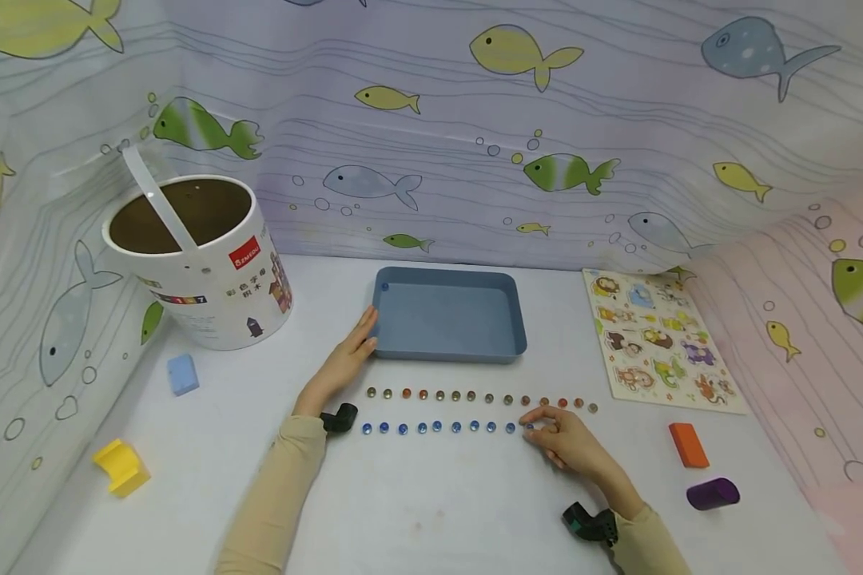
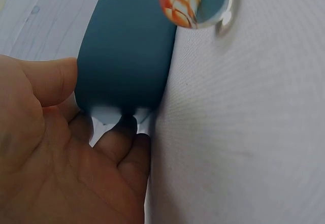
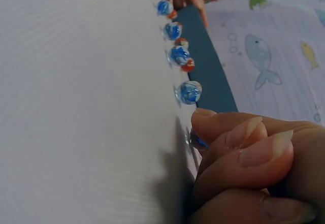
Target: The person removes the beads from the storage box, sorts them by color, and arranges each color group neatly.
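My left hand (image 1: 345, 359) rests along the left side of a blue-grey tray (image 1: 449, 351), its fingers against the wall. The left wrist view shows thumb and fingertips at the tray's end wall (image 2: 124, 56). A single blue marble (image 1: 384, 286) lies in the tray's far left corner. My right hand (image 1: 568, 439) pinches a blue marble (image 3: 198, 141) at the right end of a row of blue marbles (image 1: 437, 426); the fingers partly cover it. Behind that row runs another of red-orange and darker marbles (image 1: 440, 395). One orange-swirled marble (image 2: 180, 3) shows close up.
A large white bucket (image 1: 237, 311) stands at the back left, near a light blue block (image 1: 183, 374) and a yellow arched block (image 1: 121, 468). An animal puzzle board (image 1: 662, 343), an orange block (image 1: 688, 445) and a purple cylinder (image 1: 713, 493) lie on the right. A fish-printed curtain borders the table.
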A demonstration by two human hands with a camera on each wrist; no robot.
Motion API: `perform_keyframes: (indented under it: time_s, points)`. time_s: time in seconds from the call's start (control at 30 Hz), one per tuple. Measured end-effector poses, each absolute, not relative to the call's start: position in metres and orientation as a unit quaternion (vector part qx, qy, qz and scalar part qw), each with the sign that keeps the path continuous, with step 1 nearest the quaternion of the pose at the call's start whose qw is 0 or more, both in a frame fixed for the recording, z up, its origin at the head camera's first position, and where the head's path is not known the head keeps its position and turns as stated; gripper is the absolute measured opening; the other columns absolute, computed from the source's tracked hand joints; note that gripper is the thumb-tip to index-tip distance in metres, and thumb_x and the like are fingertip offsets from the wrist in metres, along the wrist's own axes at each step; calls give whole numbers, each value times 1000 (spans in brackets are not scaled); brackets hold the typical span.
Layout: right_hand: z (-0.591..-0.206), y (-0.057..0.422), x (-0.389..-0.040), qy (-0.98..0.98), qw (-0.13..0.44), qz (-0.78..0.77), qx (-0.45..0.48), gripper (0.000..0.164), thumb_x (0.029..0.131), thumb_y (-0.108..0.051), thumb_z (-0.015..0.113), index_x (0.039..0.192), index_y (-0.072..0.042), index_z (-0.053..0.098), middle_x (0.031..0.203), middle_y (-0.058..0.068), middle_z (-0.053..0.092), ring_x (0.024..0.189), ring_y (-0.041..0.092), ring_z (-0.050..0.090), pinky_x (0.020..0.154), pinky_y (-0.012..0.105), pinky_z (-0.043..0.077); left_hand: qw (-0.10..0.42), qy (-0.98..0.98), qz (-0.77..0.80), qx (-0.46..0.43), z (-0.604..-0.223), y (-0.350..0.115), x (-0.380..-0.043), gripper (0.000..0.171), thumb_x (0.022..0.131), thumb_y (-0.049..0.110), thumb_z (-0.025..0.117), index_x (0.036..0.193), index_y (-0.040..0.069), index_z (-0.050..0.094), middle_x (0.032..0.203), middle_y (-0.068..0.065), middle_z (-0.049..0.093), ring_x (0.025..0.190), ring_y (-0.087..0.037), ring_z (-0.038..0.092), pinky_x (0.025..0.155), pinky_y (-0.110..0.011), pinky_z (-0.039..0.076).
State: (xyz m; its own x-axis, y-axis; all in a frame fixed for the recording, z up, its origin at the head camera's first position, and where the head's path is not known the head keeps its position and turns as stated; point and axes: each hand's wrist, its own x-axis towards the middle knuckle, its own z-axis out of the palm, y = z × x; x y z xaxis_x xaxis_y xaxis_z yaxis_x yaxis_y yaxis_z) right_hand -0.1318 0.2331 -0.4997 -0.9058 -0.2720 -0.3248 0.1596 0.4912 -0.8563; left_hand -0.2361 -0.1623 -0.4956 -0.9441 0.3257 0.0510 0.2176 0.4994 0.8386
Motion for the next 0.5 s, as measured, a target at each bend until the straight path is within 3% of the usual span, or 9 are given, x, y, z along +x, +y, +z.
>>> perform_keyframes:
  time_s: [0.5]
  points:
    - [-479,240,-135,841,207,-498,-47,37,95,-22,63,126,-4,58,50,-5,42,38,5,34,37,19,29,60,869,467,152,-496,-162,-238,56,106,20,36,156,7,15,165,-6,4,152,-33,5,122,-53,9]
